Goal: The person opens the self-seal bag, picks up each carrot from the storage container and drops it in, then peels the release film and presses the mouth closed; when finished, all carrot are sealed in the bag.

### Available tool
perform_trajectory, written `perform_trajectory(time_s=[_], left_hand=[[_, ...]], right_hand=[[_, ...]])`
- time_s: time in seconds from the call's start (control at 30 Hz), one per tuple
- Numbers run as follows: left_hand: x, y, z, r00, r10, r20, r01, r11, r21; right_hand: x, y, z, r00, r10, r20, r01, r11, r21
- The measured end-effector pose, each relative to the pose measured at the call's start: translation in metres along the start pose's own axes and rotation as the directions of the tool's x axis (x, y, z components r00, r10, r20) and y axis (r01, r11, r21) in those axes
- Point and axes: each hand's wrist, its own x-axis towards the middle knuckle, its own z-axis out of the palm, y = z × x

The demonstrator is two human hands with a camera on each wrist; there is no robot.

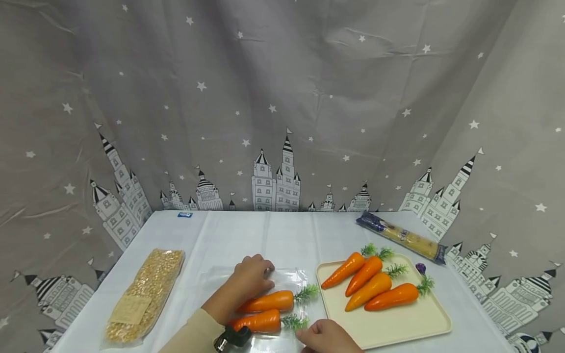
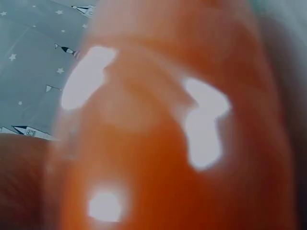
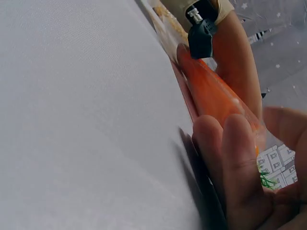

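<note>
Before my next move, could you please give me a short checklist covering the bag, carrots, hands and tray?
1. Two carrots lying side by side by the left forearm: ok.
2. Clear bag fully enclosing them: cannot tell.
3. Left hand gripping the bag: cannot tell, fingers partly hidden.
4. Right hand clear of the tray's carrots: ok.
5. Four carrots wholly within the tray's rim: not ok, leafy tops overhang.
</note>
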Motion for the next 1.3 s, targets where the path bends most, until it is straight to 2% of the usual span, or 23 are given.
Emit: perform_trajectory(time_s=[0.23, 0.33, 0.5, 0.6, 0.7, 0.8, 0.9, 1.07, 1.17, 1.23, 1.3], left_hand=[[0.001, -0.005, 0.006, 0.998, 0.025, -0.054, -0.023, 0.999, 0.024], [0.000, -0.007, 0.009, 0.996, 0.041, -0.079, -0.037, 0.998, 0.050], [-0.002, -0.007, 0.010, 0.990, 0.049, -0.131, -0.040, 0.996, 0.077], [-0.004, -0.005, 0.007, 0.982, 0.060, -0.177, -0.045, 0.995, 0.088], [-0.008, -0.005, 0.004, 0.974, 0.078, -0.212, -0.058, 0.994, 0.095], [-0.013, -0.005, -0.001, 0.968, 0.092, -0.234, -0.077, 0.994, 0.073], [-0.016, -0.006, -0.006, 0.972, 0.073, -0.224, -0.071, 0.997, 0.017], [-0.022, -0.006, -0.015, 0.992, -0.017, -0.127, 0.002, 0.993, -0.117], [-0.025, -0.006, -0.017, 0.996, -0.059, -0.063, 0.045, 0.979, -0.198], [-0.029, -0.007, -0.018, 0.997, -0.067, -0.042, 0.054, 0.968, -0.245], [-0.033, -0.009, -0.017, 0.997, -0.062, -0.036, 0.049, 0.959, -0.279]], right_hand=[[0.003, 0.002, 0.004, 0.997, -0.051, -0.055, 0.057, 0.992, 0.114], [0.004, 0.001, 0.008, 0.997, -0.031, -0.073, 0.044, 0.981, 0.189], [0.005, -0.002, 0.015, 0.995, 0.037, -0.088, -0.003, 0.931, 0.364], [0.005, -0.003, 0.017, 0.995, 0.032, -0.096, 0.013, 0.899, 0.437], [0.006, -0.004, 0.016, 0.995, 0.011, -0.100, 0.038, 0.880, 0.473], [0.007, -0.003, 0.012, 0.995, -0.008, -0.100, 0.055, 0.878, 0.476], [0.008, -0.003, 0.007, 0.994, -0.037, -0.101, 0.081, 0.876, 0.475], [0.009, -0.006, -0.003, 0.989, -0.061, -0.132, 0.116, 0.878, 0.464], [0.010, -0.010, -0.009, 0.985, -0.056, -0.164, 0.132, 0.858, 0.497], [0.012, -0.014, -0.013, 0.980, -0.052, -0.193, 0.149, 0.833, 0.532], [0.015, -0.018, -0.016, 0.972, -0.046, -0.230, 0.167, 0.822, 0.544]])
